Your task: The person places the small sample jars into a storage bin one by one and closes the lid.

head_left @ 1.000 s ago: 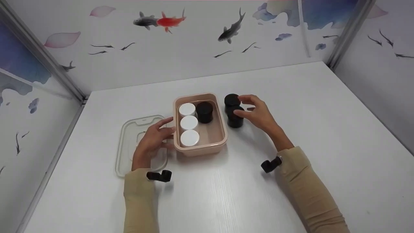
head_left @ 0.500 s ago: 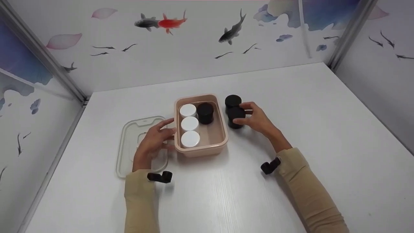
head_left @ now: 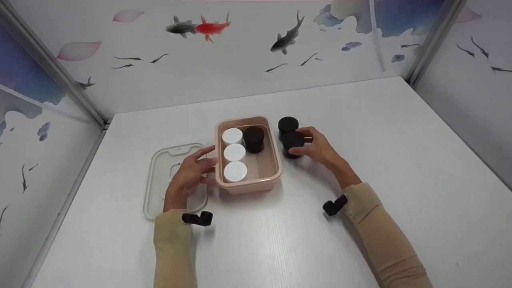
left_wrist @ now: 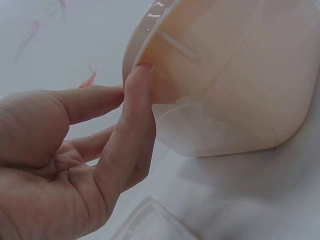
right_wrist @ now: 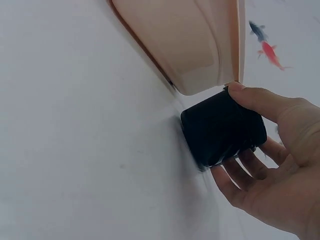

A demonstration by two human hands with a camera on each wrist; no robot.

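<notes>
In the head view my right hand (head_left: 320, 148) pinches a short black jar (head_left: 292, 145) between thumb and fingers. In the right wrist view, the thumb lies on one end of this jar (right_wrist: 222, 127), with the fingers at the opposite end. Directly behind it stands a second black jar (head_left: 288, 124). My left hand (head_left: 192, 170) touches the left side of a pink plastic box (head_left: 256, 186); the left wrist view shows fingertips right at its rim (left_wrist: 142, 35). Inside the box are three white jars (head_left: 235, 153) in a column and one black jar (head_left: 254, 140).
A translucent lid (head_left: 154, 188) lies flat on the white table (head_left: 248, 240), partly under the left hand. Walls with painted fish (head_left: 286, 38) enclose the table at the back and both sides.
The right hand's fingers have come down and closed on the nearer black jar. The left hand and the box have stayed in place.
</notes>
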